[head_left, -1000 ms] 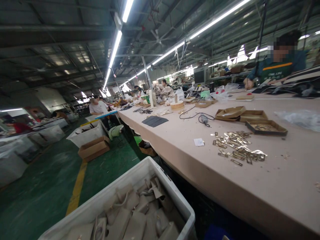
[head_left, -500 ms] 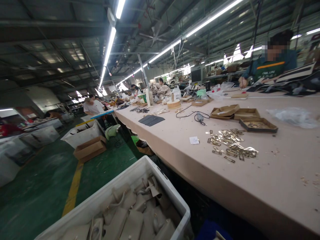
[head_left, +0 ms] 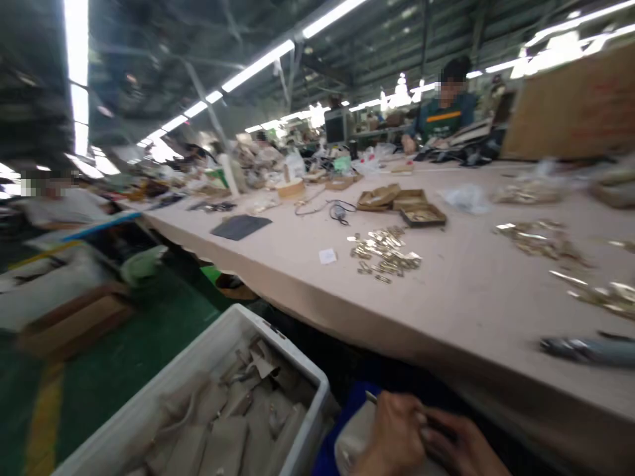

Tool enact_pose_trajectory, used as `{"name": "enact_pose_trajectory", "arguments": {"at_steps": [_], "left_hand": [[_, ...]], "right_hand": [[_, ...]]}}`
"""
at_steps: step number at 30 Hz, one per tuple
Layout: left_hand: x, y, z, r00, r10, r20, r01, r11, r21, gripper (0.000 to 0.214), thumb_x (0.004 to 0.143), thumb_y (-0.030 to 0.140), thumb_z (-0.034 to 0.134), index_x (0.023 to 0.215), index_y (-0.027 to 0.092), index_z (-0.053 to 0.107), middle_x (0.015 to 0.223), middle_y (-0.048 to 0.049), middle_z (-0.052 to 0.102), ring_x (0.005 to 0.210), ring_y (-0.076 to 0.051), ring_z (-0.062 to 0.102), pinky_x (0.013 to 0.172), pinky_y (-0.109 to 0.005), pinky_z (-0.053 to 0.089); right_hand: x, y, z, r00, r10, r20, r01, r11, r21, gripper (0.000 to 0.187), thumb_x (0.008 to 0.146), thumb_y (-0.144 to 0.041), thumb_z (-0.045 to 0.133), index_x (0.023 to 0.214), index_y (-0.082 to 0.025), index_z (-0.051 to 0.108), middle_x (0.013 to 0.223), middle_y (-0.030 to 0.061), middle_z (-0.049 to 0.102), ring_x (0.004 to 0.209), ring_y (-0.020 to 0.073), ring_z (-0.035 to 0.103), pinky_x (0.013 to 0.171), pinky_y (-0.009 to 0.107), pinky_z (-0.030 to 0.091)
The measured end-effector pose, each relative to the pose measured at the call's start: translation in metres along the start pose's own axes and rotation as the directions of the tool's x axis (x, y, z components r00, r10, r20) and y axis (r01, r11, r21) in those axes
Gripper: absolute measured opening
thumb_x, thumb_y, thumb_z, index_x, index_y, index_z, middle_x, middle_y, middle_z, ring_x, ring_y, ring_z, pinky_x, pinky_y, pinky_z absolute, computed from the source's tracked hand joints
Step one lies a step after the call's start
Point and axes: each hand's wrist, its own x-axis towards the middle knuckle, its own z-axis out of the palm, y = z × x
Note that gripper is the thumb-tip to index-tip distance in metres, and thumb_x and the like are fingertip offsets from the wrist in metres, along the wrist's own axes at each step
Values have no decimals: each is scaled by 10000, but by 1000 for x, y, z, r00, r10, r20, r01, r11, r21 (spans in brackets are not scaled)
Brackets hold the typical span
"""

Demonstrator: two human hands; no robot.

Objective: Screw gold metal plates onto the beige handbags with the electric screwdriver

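At the bottom of the head view, my left hand [head_left: 397, 430] is closed on a beige leather-like bag piece [head_left: 354, 433], held low over blue cloth [head_left: 325, 453]. My right hand [head_left: 464, 439] meets it from the right, fingers curled around the same piece near a dark fold. Motion blur hides the finer details of the grip. Just left of my hands stands a white plastic bin [head_left: 307, 413], filled with similar beige pieces [head_left: 225, 439].
A long covered table [head_left: 307, 297] runs along the right. On it lie metal fittings [head_left: 384, 251], shallow cardboard trays [head_left: 421, 215], a grey cylindrical tool [head_left: 588, 350] and a dark sheet [head_left: 241, 226]. A co-worker [head_left: 446, 112] is across the table; another person [head_left: 64, 205] is at left.
The view has swung right, bringing more fittings, the grey tool and a large cardboard box into sight. Both my hands, unseen before, now show at the bottom with the beige piece.
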Motion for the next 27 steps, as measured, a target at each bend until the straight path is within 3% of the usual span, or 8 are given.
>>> {"name": "enact_pose_trajectory", "arguments": {"at_steps": [3, 5, 11, 17, 21, 27], "left_hand": [[10, -4, 11, 979, -199, -50, 197, 979, -52, 228, 829, 251, 539, 779, 185, 752, 638, -61, 681, 590, -200, 646, 599, -307, 495], [20, -12, 16, 960, -279, 7, 277, 952, -128, 215, 838, 262, 538, 779, 171, 724, 606, -21, 650, 483, -151, 582, 505, -260, 438], [27, -31, 17, 961, -254, -106, 232, 955, -186, 214, 777, 323, 723, 863, 138, 787, 722, -60, 755, 643, -187, 692, 611, -266, 529], [25, -43, 20, 967, -229, -108, 207, 961, -181, 258, 780, 298, 745, 970, 143, 826, 935, -104, 810, 812, -229, 752, 740, -309, 604], [27, -44, 23, 960, -269, -74, 251, 949, -193, 260, 791, 263, 713, 986, 133, 827, 902, -115, 815, 772, -240, 760, 673, -314, 614], [27, -39, 23, 957, -284, -65, 271, 950, -158, 266, 789, 221, 693, 991, 107, 824, 854, -135, 810, 699, -240, 755, 632, -334, 617]], "right_hand": [[-6, 27, -2, 995, 97, 24, -97, 995, 5, 254, 798, -473, 709, 961, -327, 840, 1011, 38, 798, 1031, 344, 725, 950, 463, 577], [-5, 47, 1, 998, 17, 67, -19, 999, 39, 303, 869, -385, 623, 1042, -245, 829, 1045, 62, 794, 1030, 312, 721, 999, 454, 532], [1, 63, 12, 997, 35, -68, -33, 999, 31, 238, 900, -262, 593, 973, -217, 815, 964, 49, 794, 909, 251, 719, 844, 358, 516], [2, 67, 14, 993, 53, -104, -39, 991, 127, 148, 874, -241, 616, 953, -190, 731, 889, 46, 778, 820, 213, 713, 771, 318, 507], [1, 70, 14, 988, 61, -141, -45, 993, 112, 84, 869, -245, 624, 930, -194, 650, 724, 7, 727, 680, 180, 673, 679, 285, 475], [0, 73, 19, 978, 48, -204, -22, 991, 131, 60, 859, -261, 642, 873, -203, 651, 742, 7, 703, 671, 174, 677, 621, 264, 481]]}}
